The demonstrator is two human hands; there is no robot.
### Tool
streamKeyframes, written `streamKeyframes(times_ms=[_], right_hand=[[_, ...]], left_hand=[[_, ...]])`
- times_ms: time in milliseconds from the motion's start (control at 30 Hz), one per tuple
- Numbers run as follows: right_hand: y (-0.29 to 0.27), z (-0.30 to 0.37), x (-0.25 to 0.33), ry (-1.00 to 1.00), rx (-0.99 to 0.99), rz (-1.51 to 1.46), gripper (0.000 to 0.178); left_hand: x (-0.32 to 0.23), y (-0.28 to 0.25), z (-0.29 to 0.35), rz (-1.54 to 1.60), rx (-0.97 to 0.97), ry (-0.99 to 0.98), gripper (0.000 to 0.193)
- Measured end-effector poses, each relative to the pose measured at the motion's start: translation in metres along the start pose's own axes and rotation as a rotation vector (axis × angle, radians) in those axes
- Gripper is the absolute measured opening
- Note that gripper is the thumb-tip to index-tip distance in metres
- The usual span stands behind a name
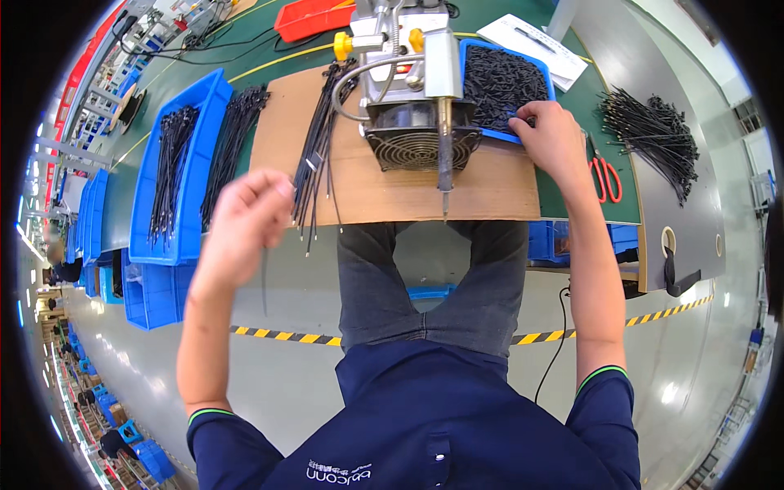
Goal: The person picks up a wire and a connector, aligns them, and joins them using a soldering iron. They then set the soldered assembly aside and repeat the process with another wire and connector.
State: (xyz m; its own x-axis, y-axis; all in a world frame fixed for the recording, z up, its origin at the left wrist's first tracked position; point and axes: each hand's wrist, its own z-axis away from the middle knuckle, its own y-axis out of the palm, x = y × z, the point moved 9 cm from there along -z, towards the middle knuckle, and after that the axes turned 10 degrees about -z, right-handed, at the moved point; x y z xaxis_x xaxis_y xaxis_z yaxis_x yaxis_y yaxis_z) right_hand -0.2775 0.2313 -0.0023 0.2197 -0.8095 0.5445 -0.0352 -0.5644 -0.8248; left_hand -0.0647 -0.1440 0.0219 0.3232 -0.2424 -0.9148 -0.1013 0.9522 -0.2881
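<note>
My left hand [247,216] is raised beside the cardboard sheet's left edge, fingers curled in a pinch. From it hangs a thin black cable [265,286], slightly blurred. At the near right corner of a blue tray [496,133] is my right hand [552,139], thumb and forefinger closed together; what they hold, if anything, is too small to make out. Small black parts [505,86] fill that tray. Between my hands stands a metal machine [441,65] with a round black fan grille [422,149] and a downward-pointing tip [445,181].
Black cables [318,155] lie on the cardboard [506,184]; more [233,143] lie left of it. A long blue bin [216,102] holds another bundle [171,163]. On the right are red-handled scissors [605,175] and a cable pile [653,139]. A red tray [310,18] stands behind.
</note>
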Motion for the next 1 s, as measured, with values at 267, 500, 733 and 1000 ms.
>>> streamKeyframes(times_ms=[267, 500, 733, 1000], right_hand=[[0.004, -0.009, -0.003, 0.018, -0.032, -0.003, 0.019], [-0.045, 0.105, 0.044, -0.152, -0.071, -0.572, 0.013], [0.005, 0.206, 0.086, -0.273, 0.232, -0.975, 0.015], [0.013, 0.217, 0.076, -0.107, 0.299, -0.923, 0.013]], left_hand=[[0.059, 0.076, 0.05, 0.228, 0.205, -0.077, 0.013], [0.066, 0.119, 0.059, 0.256, 0.315, -0.114, 0.013], [0.045, 0.162, 0.065, 0.077, 0.4, 0.003, 0.015], [0.026, 0.168, 0.07, -0.013, 0.4, 0.034, 0.016]])
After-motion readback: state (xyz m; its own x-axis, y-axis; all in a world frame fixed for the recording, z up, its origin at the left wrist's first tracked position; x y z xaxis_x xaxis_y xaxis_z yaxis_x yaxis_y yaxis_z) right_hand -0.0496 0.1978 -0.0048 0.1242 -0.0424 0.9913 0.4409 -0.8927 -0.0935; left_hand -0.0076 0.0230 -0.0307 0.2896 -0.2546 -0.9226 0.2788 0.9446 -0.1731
